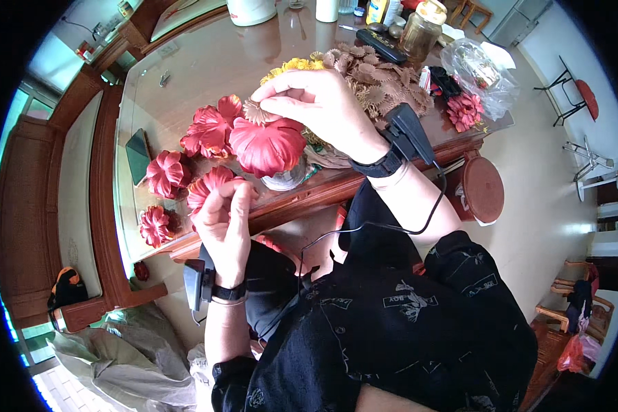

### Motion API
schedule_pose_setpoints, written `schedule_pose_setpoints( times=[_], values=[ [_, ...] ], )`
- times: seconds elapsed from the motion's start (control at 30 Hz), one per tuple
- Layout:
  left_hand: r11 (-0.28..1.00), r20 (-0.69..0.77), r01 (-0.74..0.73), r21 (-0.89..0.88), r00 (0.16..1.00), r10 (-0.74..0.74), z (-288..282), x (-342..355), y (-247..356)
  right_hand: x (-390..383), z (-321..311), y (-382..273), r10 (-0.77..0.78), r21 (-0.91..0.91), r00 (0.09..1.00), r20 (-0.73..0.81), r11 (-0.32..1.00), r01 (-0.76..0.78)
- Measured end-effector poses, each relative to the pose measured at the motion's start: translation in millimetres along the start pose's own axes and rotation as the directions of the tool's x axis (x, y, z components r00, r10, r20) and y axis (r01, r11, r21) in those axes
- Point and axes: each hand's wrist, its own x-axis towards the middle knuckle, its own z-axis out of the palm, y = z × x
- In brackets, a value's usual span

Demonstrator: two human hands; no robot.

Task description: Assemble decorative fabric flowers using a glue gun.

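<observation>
My right hand (323, 110) pinches a small tan, pleated piece (255, 112) between thumb and fingers. Just beneath it sits a large red fabric flower piece (266, 147) with broad petals, above a silvery round object (286, 178) partly hidden by it. Closer to me, my left hand (223, 223) has its fingers curled and the fingertips together; whatever they grip is hidden. Behind those fingers lies another red petal piece (211, 184). More red artificial flowers (209, 130) rest on the table to the left, including a smaller bloom (167, 174) and one near the edge (156, 226).
The glass-topped wooden table (192, 75) carries a heap of brown pleated pieces (384, 75), yellow pieces (292, 66), a phone (137, 156), a lidded jar (422, 31), a dark case (381, 44) and a clear plastic bag (484, 75). A reddish-brown lidded bin (483, 189) stands right.
</observation>
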Motion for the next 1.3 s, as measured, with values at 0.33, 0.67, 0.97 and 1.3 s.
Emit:
schedule_pose_setpoints(
  times=[0.33,0.67,0.97,1.3],
  values=[
    [0.991,0.148,0.131,0.006,0.980,-0.131,11,62,34,4,0,-9,0.005,-0.136,0.997,0.077,0.991,0.005],
    [0.956,0.230,0.267,-0.125,0.945,-0.234,18,79,31,4,-2,-9,-0.085,-0.199,0.993,0.077,0.975,0.099],
    [0.956,0.243,0.255,-0.146,0.946,-0.215,20,78,32,0,-7,-16,0.069,0.004,0.992,0.103,0.998,-0.069],
    [0.947,0.219,0.263,-0.184,0.950,-0.221,23,79,30,-3,-4,-14,0.117,-0.006,0.991,0.063,0.993,-0.117]
  ],
)
